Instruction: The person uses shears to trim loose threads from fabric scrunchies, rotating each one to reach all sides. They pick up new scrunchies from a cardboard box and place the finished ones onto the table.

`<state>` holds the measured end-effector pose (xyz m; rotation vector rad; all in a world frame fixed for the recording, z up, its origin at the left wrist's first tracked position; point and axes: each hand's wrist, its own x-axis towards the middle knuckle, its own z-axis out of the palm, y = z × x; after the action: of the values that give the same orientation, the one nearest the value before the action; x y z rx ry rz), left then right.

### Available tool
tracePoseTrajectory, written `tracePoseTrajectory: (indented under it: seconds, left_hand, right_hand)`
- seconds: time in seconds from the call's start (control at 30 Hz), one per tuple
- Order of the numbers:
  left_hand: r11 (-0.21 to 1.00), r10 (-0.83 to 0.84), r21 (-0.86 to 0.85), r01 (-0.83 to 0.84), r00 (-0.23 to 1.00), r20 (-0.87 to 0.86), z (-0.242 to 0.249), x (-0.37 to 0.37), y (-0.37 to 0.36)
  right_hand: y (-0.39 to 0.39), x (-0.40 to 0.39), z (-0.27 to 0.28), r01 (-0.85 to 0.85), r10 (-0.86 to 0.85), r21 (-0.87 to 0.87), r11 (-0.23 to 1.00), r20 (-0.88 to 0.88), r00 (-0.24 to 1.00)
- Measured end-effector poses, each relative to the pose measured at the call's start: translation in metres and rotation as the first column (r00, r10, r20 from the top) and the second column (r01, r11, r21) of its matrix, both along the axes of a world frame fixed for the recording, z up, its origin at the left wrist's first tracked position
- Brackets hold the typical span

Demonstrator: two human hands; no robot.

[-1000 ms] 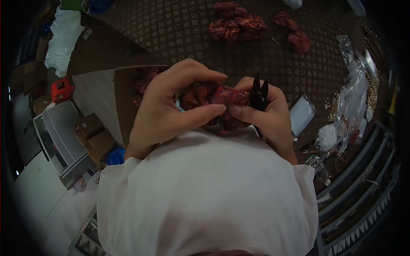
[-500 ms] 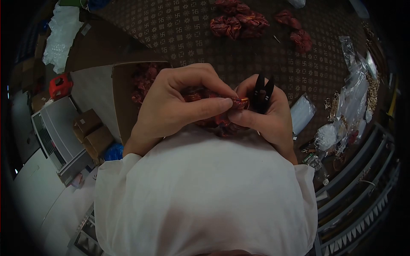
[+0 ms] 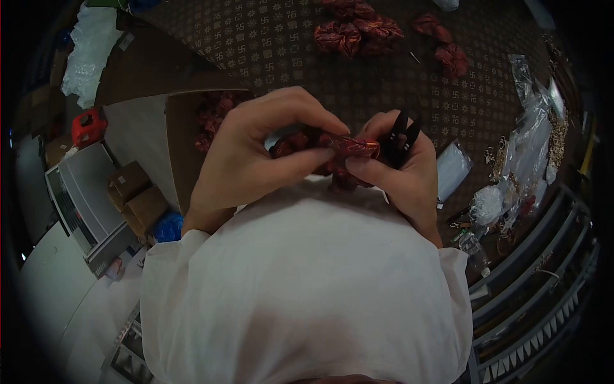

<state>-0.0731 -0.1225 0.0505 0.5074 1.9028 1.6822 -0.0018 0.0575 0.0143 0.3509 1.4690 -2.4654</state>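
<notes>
Looking down from the head view, the camera showed the patterned surface (image 3: 281,64) with red bundles (image 3: 364,35) lying beyond the hands, and clear plastic bags (image 3: 534,137) at the right. The left hand (image 3: 246,153) stood partly before an open carton (image 3: 181,153). The red cloth (image 3: 352,147) was between both hands: the left thumb and forefinger held it narrowly, while the right hand (image 3: 409,176) pinched its right end and also kept black snips (image 3: 400,136), points upward. Half a second earlier, the left fingertips were nearer the right thumb; now they had drawn back, uncovering more cloth.
</notes>
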Motion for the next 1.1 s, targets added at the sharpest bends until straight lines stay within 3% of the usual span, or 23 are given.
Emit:
tracePoseTrajectory:
  seconds: [0.03, 0.1, 0.2, 0.23, 0.3, 0.37, 0.43, 0.47, 0.53, 0.57, 0.63, 0.67, 0.73, 0.87, 0.93, 0.97, 1.03, 1.07, 1.1]
  left_hand:
    - [1.0, -0.008, -0.018, 0.006, 0.994, -0.107, -0.004, -0.002, -0.003]
    - [0.998, -0.005, 0.054, 0.012, 0.99, -0.138, -0.01, -0.006, -0.003]
    - [0.978, -0.046, 0.192, 0.077, 0.986, -0.16, -0.019, -0.013, -0.003]
    - [0.958, -0.091, 0.255, 0.129, 0.984, -0.156, -0.022, -0.016, -0.003]
    - [0.923, -0.141, 0.343, 0.176, 0.982, -0.124, -0.03, -0.02, -0.002]
    - [0.876, -0.197, 0.429, 0.221, 0.975, -0.1, -0.036, -0.02, 0.003]
    - [0.91, -0.085, 0.351, 0.223, 0.926, -0.367, -0.04, -0.017, 0.011]
    - [0.909, -0.084, 0.353, 0.222, 0.927, -0.367, -0.038, -0.017, 0.011]
    - [0.977, -0.021, 0.153, 0.149, 0.78, -0.626, -0.032, -0.016, 0.011]
    - [0.977, -0.015, 0.158, 0.145, 0.781, -0.624, -0.032, -0.011, 0.01]
    - [0.967, 0.212, 0.191, -0.17, 0.949, -0.232, -0.032, 0.001, 0.008]
    - [0.966, 0.213, 0.196, -0.17, 0.95, -0.227, -0.031, 0.002, 0.005]
    - [0.981, 0.082, 0.182, -0.072, 0.995, -0.051, -0.028, 0.003, -0.001]
    - [0.988, 0.124, 0.093, -0.12, 0.992, -0.034, -0.026, 0.019, 0.011]
    - [0.98, 0.124, 0.129, -0.152, 0.971, 0.203, -0.026, 0.016, 0.007]
    - [0.979, 0.127, 0.129, -0.156, 0.97, 0.205, -0.023, 0.015, 0.004]
    - [0.966, 0.041, 0.211, -0.147, 0.898, 0.437, -0.016, 0.012, -0.001]
    - [0.966, 0.044, 0.209, -0.15, 0.898, 0.439, -0.015, 0.012, -0.002]
    - [0.969, 0.037, 0.204, -0.138, 0.9, 0.434, -0.015, 0.012, -0.003]
  right_hand:
    - [0.002, -0.001, -0.001, -0.001, 0.001, 0.001, 1.0, -0.001, 1.0]
    - [0.006, -0.006, -0.007, -0.047, 0.197, 0.339, 0.94, -0.422, 0.885]
    - [0.006, -0.01, -0.013, -0.062, 0.183, 0.255, 0.965, -0.486, 0.854]
    - [0.006, -0.011, -0.013, -0.061, 0.185, 0.258, 0.964, -0.487, 0.854]
    - [0.006, -0.015, -0.014, 0.052, -0.048, 0.017, 0.998, -0.172, 0.984]
    - [0.003, -0.019, -0.018, 0.025, -0.017, 0.056, 0.998, -0.135, 0.991]
    - [-0.012, -0.022, -0.018, 0.055, -0.087, -0.136, 0.989, -0.237, 0.968]
    - [-0.011, -0.022, -0.018, 0.055, -0.086, -0.133, 0.99, -0.237, 0.968]
    - [-0.005, -0.021, -0.017, -0.094, 0.065, -0.14, 0.986, -0.198, 0.978]
    - [-0.004, -0.02, -0.014, -0.096, 0.069, -0.136, 0.986, -0.196, 0.978]
    - [-0.004, -0.016, -0.006, 0.006, -0.004, 0.085, 0.996, -0.029, 1.0]
    - [-0.005, -0.014, -0.006, 0.006, -0.004, 0.091, 0.996, -0.026, 1.0]
    - [-0.009, -0.011, -0.006, 0.176, -0.172, 0.098, 0.979, -0.053, 0.984]
    - [-0.015, -0.011, -0.009, 0.251, -0.223, 0.173, 0.952, -0.168, 0.96]
    - [-0.017, -0.012, -0.008, 0.318, -0.269, 0.192, 0.928, -0.243, 0.932]
    - [-0.014, -0.011, -0.007, 0.315, -0.266, 0.194, 0.929, -0.241, 0.933]
    - [-0.003, -0.009, -0.004, 0.183, -0.155, 0.183, 0.966, -0.157, 0.975]
    - [0.0, -0.009, -0.007, 0.18, -0.153, 0.182, 0.967, -0.155, 0.976]
    - [0.003, -0.01, -0.011, 0.15, -0.087, 0.235, 0.961, -0.258, 0.962]
